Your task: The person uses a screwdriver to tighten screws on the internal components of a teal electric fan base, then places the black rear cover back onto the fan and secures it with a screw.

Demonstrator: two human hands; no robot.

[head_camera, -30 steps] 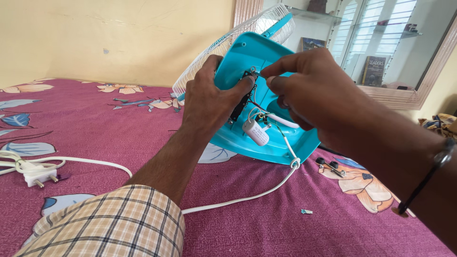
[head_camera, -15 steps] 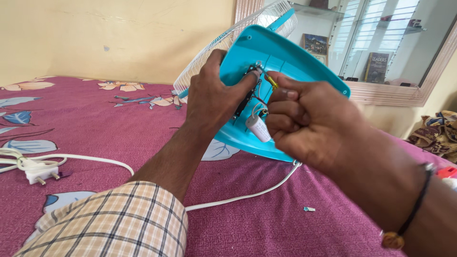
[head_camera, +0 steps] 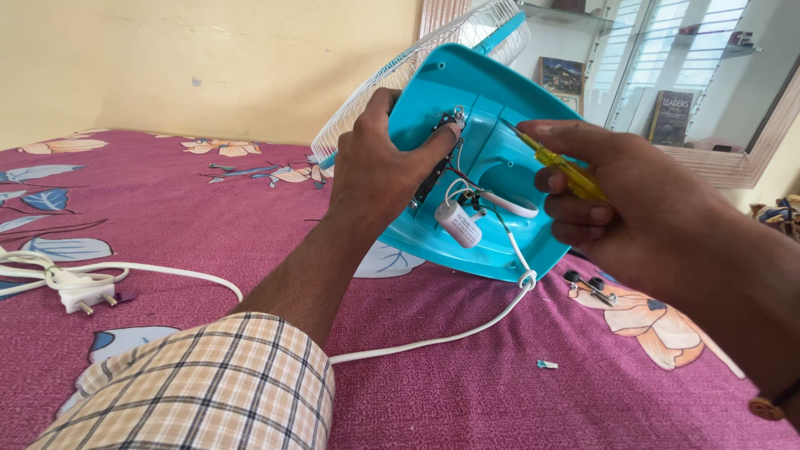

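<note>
Illumination is bright, diffuse daylight entering through the louvred window (head_camera: 667, 75) at upper right. The panes are overexposed and show glare. The yellow wall (head_camera: 208, 58) is evenly lit. Shadows are soft: a faint one lies on the bedsheet (head_camera: 500, 375) beneath the fan base (head_camera: 492, 158). Focus is sharp at the centre. The right hand (head_camera: 642, 208) and the checked sleeve (head_camera: 208, 392) are close to the lens and slightly soft. Wide-angle stretching appears at the frame edges.

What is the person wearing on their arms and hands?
The left hand is bare, with no glove or ring showing. That arm has a short checked sleeve in cream with dark and orange lines. The right hand is bare too, and a thin dark wristband with a brown bead sits at that wrist.
</note>
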